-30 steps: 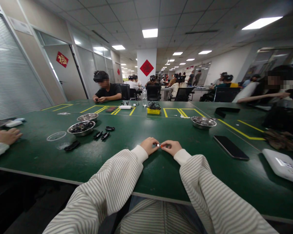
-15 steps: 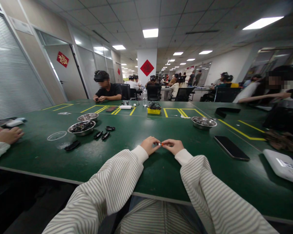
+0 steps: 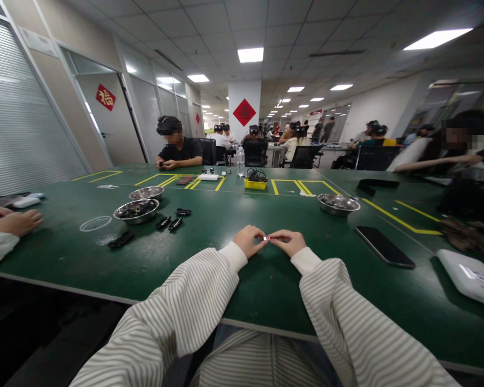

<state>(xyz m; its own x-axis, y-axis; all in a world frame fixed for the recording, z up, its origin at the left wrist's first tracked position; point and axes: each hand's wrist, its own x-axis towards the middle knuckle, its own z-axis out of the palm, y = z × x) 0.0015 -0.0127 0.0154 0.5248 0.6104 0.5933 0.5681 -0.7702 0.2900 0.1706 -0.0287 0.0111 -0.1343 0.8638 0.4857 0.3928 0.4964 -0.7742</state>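
My left hand [image 3: 248, 241] and my right hand [image 3: 289, 242] meet above the green table, fingertips almost touching. Pinched between them is a small part [image 3: 265, 238] with a bright white face and a dark, reddish edge. It is too small for me to tell its kind, and my fingers cover most of it. To the left lie several black plastic pieces [image 3: 175, 224]. A longer black piece [image 3: 120, 240] rests beside a clear plastic cup [image 3: 97, 228].
Left are two metal bowls, the nearer bowl [image 3: 136, 219] holding dark parts. Another metal bowl [image 3: 339, 212], a phone [image 3: 384, 245] and a white case [image 3: 470, 277] lie right. A yellow tray [image 3: 255, 184] with cables stands ahead. A co-worker's hands [image 3: 16, 221] are at far left.
The small part has turned slightly between my fingers: its orange side shows less and its white face more. The whole view has shifted slightly. Both hands keep their pinch.
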